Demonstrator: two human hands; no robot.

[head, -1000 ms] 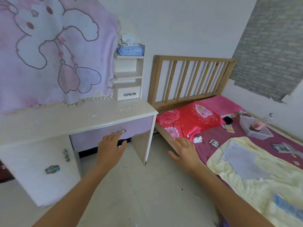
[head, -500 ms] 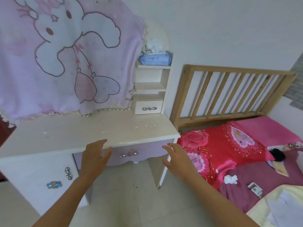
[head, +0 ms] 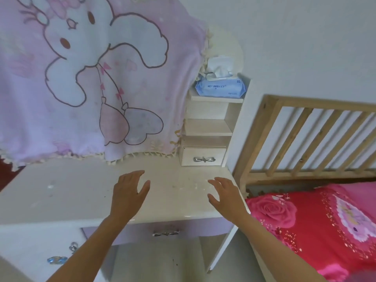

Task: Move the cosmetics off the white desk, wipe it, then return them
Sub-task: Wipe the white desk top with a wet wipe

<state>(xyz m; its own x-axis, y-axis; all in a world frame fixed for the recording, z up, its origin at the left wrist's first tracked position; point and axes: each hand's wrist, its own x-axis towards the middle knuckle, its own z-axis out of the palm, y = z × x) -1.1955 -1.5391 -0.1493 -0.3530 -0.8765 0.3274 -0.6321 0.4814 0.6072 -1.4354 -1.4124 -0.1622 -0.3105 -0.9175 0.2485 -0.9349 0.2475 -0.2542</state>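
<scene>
A white desk (head: 71,192) stands against the wall at the lower left of the room, just beside a bed. Its glossy top is cream-white, with faint smudges, dried pale spots toward the right end and a few dark specks. Under the top is a lilac drawer (head: 193,231) with a silver bow handle.

A person's left hand (head: 130,192) and right hand (head: 225,194) are held over the desk top, palms down, fingers spread and relaxed, gripping nothing. Whether they touch the surface cannot be told.

At the desk's back right corner rises a small white shelf unit (head: 207,127) with a blue pack of wipes (head: 220,88) on top. A lilac rabbit blanket (head: 81,78) hangs behind the desk. To the right are a wooden headboard (head: 305,135) and a red rose-print pillow (head: 315,220).
</scene>
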